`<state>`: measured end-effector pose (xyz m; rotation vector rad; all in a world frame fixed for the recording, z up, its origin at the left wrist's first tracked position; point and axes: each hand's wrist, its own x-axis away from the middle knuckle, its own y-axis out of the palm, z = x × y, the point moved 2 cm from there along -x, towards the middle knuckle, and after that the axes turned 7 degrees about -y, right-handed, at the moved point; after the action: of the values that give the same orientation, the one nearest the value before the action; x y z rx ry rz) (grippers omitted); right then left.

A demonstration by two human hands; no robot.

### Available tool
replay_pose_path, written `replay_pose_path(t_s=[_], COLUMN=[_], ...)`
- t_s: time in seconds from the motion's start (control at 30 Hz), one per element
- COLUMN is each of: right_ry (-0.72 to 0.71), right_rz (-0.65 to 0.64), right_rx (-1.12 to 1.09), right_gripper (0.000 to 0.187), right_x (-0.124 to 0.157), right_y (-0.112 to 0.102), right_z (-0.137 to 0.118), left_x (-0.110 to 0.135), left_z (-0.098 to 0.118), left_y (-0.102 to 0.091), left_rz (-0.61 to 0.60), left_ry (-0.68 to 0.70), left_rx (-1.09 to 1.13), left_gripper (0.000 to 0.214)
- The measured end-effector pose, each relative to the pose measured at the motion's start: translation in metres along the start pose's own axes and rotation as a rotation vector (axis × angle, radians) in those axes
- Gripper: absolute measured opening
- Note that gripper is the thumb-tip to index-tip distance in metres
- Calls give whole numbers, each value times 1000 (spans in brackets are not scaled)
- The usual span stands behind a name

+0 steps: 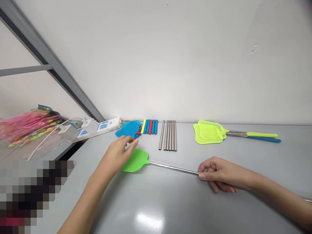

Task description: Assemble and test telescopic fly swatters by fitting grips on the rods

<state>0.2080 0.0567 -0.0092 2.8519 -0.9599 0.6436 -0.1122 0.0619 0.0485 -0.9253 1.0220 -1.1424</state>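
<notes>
A green fly swatter [136, 160] lies on the grey table [170, 201], its thin metal rod [170, 167] stretched out to the right. My left hand [119, 152] pinches the far edge of the green mesh head. My right hand [219, 175] is closed round the right end of the rod.
Along the wall lie blue mesh heads [128, 129], coloured handle grips [149, 126], several metal rods [168, 139] and two finished yellow-green swatters [209, 132]. A white power strip [97, 127] with plugs and a bag of pink items [26, 126] sit at the left.
</notes>
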Motion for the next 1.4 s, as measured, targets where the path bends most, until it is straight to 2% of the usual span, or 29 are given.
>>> replay_pose_path(t_s=[0.1, 0.2, 0.5, 0.63, 0.77, 0.83, 0.97, 1.1, 1.27, 1.37, 1.4], right_ry=[-51, -78, -34, -24, -25, -37, -62, -99, -95, -83, -80], right_rz=[-62, -95, -100, -106, -103, -97, -91, -96, -65, -40, -36], right_rx=[-48, -68, -27, -8, 16, 30, 44, 56, 82, 110, 123], right_gripper=[35, 36, 39, 39, 41, 42, 43, 43, 43, 42, 41], right_x=[0, -1, 1, 3, 5, 6, 8, 8, 8, 9, 9], right_y=[1, 0, -1, -1, -2, -3, -4, -5, -7, -9, -9], right_z=[0, 0, -1, -2, -4, -6, -9, -9, -8, -9, -9], left_x=[-2, -2, 4, 4, 8, 9, 6, -1, -9, -14, -14], left_z=[-2, 1, -3, -9, -10, -10, -13, -15, -23, -25, -23], left_y=[3, -1, -29, -30, -31, -31, -26, -16, 0, 20, 28], left_rz=[-4, 41, 402, 455, 636, 676, 693, 617, 583, 482, 374], left_ry=[-2, 5, -148, -190, -178, -169, -170, -160, -223, -316, -378], left_rx=[31, 59, 236, 375, 578, 641, 721, 817, 1093, 1247, 1324], left_gripper=[37, 37, 39, 39, 40, 38, 38, 36, 35, 39, 40])
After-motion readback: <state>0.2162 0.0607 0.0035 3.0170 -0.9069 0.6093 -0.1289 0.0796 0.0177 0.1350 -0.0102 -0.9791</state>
